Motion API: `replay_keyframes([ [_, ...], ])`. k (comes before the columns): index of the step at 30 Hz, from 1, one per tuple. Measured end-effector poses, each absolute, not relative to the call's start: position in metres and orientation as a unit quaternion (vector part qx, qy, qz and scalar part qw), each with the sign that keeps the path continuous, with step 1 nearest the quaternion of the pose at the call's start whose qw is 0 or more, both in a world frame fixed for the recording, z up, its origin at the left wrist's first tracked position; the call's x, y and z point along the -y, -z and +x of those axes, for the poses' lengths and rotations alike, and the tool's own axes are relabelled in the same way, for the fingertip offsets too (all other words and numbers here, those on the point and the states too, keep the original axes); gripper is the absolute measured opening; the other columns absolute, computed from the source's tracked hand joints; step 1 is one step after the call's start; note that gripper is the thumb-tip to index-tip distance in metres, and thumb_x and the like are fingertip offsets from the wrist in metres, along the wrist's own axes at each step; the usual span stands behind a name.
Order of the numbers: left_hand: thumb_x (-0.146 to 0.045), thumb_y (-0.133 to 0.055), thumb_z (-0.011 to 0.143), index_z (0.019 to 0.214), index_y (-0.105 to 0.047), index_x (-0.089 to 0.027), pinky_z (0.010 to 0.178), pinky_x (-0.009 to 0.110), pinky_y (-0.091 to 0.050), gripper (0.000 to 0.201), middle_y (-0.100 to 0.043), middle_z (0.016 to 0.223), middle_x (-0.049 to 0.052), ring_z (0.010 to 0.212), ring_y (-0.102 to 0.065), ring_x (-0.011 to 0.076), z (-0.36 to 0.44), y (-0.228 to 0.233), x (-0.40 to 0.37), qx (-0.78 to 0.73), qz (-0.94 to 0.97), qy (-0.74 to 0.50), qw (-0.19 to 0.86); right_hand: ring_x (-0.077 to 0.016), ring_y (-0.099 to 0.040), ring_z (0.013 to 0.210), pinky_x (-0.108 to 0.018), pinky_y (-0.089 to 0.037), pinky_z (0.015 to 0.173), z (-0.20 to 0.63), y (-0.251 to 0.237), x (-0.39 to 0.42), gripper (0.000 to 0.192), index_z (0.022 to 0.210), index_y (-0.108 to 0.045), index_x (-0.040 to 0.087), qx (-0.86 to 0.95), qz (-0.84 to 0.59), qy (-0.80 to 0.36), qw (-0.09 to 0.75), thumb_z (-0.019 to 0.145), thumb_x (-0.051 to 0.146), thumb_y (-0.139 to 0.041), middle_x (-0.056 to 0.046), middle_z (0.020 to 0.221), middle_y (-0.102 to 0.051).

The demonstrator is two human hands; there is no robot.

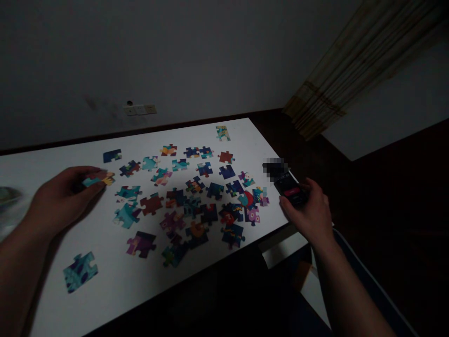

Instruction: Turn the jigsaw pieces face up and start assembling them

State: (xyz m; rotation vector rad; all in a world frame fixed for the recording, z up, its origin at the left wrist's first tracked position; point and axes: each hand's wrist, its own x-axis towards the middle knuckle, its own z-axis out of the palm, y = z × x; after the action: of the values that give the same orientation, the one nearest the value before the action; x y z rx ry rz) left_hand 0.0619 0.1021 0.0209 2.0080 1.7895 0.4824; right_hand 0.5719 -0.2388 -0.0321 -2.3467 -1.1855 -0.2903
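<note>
My left hand [65, 194] rests on the white table [105, 281] at the left, its fingers pinching a teal and orange puzzle piece [98, 179]. Several loose colourful puzzle pieces [196, 206] lie scattered across the middle of the table. At the table's right edge my right hand [308, 213] grips a dark phone [291, 189] whose screen shows a red bar. One separate teal piece [80, 271] lies near the front left.
A lone piece [223, 133] lies at the far edge by the wall. A wall socket [140, 109] sits above the table. A striped curtain [351, 70] hangs at the right. Dark floor surrounds the table's right side. A blurred object [9, 196] is at the far left.
</note>
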Motion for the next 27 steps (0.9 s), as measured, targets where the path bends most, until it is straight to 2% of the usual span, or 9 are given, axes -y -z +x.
replay_keyframes([
  [3,-0.071,-0.066,0.088,0.137,-0.072,-0.026,0.117,0.057,-0.058,0.067,-0.081,0.137,0.011,0.122,-0.078,0.0387,0.061,-0.020,-0.102,-0.640,0.723,-0.165,0.200,-0.0500,-0.065,0.131,-0.071,-0.053,0.109,0.568,0.023,0.239,0.080,0.160,-0.052,0.020,0.489,-0.826,0.155,0.234,0.095,0.057,-0.079,-0.025,0.144,-0.070],
  [6,-0.072,-0.065,0.089,0.137,-0.073,-0.027,0.116,0.059,-0.058,0.067,-0.081,0.138,0.011,0.123,-0.077,0.0399,0.060,-0.019,-0.102,-0.634,0.733,-0.161,0.184,-0.0455,-0.068,0.130,-0.068,-0.053,0.112,0.552,0.013,0.240,0.054,0.152,-0.059,0.027,0.590,-0.758,0.140,0.238,0.101,0.038,-0.072,-0.019,0.140,-0.072],
  [8,-0.073,-0.064,0.089,0.137,-0.074,-0.027,0.115,0.059,-0.059,0.067,-0.081,0.137,0.010,0.123,-0.077,0.0403,0.061,-0.019,-0.101,-0.637,0.735,-0.156,0.171,-0.0424,-0.069,0.127,-0.066,-0.054,0.112,0.537,0.009,0.237,0.055,0.157,-0.057,0.031,0.638,-0.729,0.086,0.232,0.103,0.028,-0.065,-0.015,0.137,-0.075],
  [10,-0.073,-0.064,0.089,0.141,-0.074,-0.027,0.112,0.057,-0.060,0.070,-0.081,0.137,0.010,0.122,-0.077,0.0401,0.062,-0.020,-0.100,-0.642,0.734,-0.145,0.170,-0.0428,-0.066,0.134,-0.068,-0.052,0.116,0.526,0.007,0.231,0.062,0.164,-0.051,0.031,0.658,-0.721,0.044,0.213,0.103,0.026,-0.062,-0.015,0.148,-0.073],
  [13,-0.070,-0.066,0.088,0.149,-0.072,-0.023,0.114,0.053,-0.060,0.078,-0.081,0.139,0.012,0.124,-0.077,0.0391,0.059,-0.019,-0.100,-0.633,0.741,-0.137,0.179,-0.0442,-0.058,0.145,-0.069,-0.049,0.120,0.517,0.007,0.219,0.063,0.167,-0.049,0.025,0.667,-0.722,0.010,0.185,0.105,0.025,-0.058,-0.017,0.161,-0.066],
  [16,-0.063,-0.068,0.087,0.152,-0.071,-0.015,0.120,0.048,-0.055,0.080,-0.078,0.146,0.016,0.133,-0.074,0.0373,0.053,-0.015,-0.100,-0.586,0.773,-0.144,0.195,-0.0445,-0.063,0.136,-0.068,-0.053,0.114,0.521,0.008,0.212,0.059,0.163,-0.054,0.024,0.680,-0.710,0.002,0.181,0.104,0.029,-0.059,-0.017,0.149,-0.074],
  [18,-0.060,-0.070,0.086,0.151,-0.071,-0.013,0.122,0.049,-0.054,0.080,-0.077,0.148,0.018,0.135,-0.073,0.0376,0.050,-0.010,-0.100,-0.560,0.785,-0.159,0.210,-0.0448,-0.067,0.127,-0.067,-0.055,0.108,0.528,0.010,0.210,0.055,0.158,-0.059,0.024,0.692,-0.698,0.010,0.185,0.104,0.036,-0.060,-0.016,0.139,-0.078],
  [23,-0.053,-0.073,0.081,0.144,-0.076,-0.015,0.118,0.054,-0.056,0.073,-0.080,0.141,0.017,0.126,-0.076,0.0381,0.046,0.002,-0.100,-0.536,0.784,-0.221,0.223,-0.0438,-0.074,0.117,-0.063,-0.059,0.101,0.546,0.016,0.205,0.049,0.148,-0.067,0.018,0.716,-0.679,0.019,0.160,0.110,0.044,-0.055,-0.019,0.130,-0.080],
  [27,-0.046,-0.077,0.081,0.143,-0.076,-0.015,0.113,0.050,-0.059,0.070,-0.082,0.135,0.016,0.117,-0.078,0.0349,0.045,0.008,-0.101,-0.519,0.775,-0.248,0.264,-0.0419,-0.079,0.110,-0.060,-0.062,0.095,0.553,0.024,0.207,0.050,0.145,-0.069,0.016,0.714,-0.688,0.035,0.127,0.113,0.048,-0.049,-0.019,0.128,-0.082],
])
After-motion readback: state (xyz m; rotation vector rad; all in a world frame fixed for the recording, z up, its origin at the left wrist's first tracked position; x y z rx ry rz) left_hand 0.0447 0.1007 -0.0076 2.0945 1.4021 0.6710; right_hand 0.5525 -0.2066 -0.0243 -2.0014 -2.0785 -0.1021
